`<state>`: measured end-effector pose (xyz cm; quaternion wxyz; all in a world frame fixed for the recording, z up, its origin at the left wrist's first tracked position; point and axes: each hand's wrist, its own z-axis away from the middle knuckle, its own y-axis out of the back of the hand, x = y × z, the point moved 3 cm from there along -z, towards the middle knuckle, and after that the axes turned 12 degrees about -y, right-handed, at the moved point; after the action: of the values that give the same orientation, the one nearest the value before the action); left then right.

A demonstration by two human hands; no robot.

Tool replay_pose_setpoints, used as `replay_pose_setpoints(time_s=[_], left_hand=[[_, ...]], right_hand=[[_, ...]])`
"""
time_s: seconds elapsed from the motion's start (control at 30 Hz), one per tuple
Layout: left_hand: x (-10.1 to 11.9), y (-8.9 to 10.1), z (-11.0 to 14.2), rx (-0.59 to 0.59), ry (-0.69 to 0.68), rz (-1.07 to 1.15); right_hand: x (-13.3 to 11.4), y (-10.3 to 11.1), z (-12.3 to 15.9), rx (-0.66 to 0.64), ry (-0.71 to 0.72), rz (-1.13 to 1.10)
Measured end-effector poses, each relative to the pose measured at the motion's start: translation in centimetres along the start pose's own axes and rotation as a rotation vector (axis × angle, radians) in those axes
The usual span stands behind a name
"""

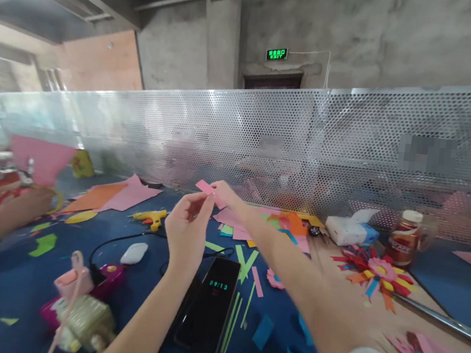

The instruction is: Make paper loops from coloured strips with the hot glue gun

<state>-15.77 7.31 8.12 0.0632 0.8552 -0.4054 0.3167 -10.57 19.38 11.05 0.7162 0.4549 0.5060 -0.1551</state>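
Note:
A small pink paper strip (205, 186) is raised above the middle of the table, held between both hands. My left hand (189, 225) pinches its lower edge with thumb and forefinger. My right hand (228, 194) reaches across from the right, its fingers closed on the strip's other side and partly hidden behind it. Below them lie a phone (210, 305) showing 09:13, green paper strips (245, 262) and another pink strip (257, 281). Behind the hands is a pile of coloured paper (264, 226).
A yellow glue gun (150, 219), a white case (134, 253) and a plug cluster (84, 307) stand left. At right are tissues (351, 231), a brown jar (405, 237), a paper flower (381, 270) and scissors (445, 321). Another person's hands (20, 210) hold pink paper. A perforated metal partition (223, 135) runs behind.

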Motion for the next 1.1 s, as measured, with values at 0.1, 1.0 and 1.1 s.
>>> replay_pose_setpoints(time_s=[0.1,1.0,1.1], left_hand=[[0.8,-0.6,0.8,-0.139,-0.030,-0.027],[1.8,-4.9,7.5,-0.795,-0.426,-0.162],[1.9,-4.9,7.9,-0.837,-0.440,-0.157]], right_hand=[[0.8,3.8,1.7,0.107,-0.019,0.024],[9.6,4.9,19.9,-0.023,-0.562,-0.491],[9.8,4.4,20.1,-0.076,-0.563,-0.518]])
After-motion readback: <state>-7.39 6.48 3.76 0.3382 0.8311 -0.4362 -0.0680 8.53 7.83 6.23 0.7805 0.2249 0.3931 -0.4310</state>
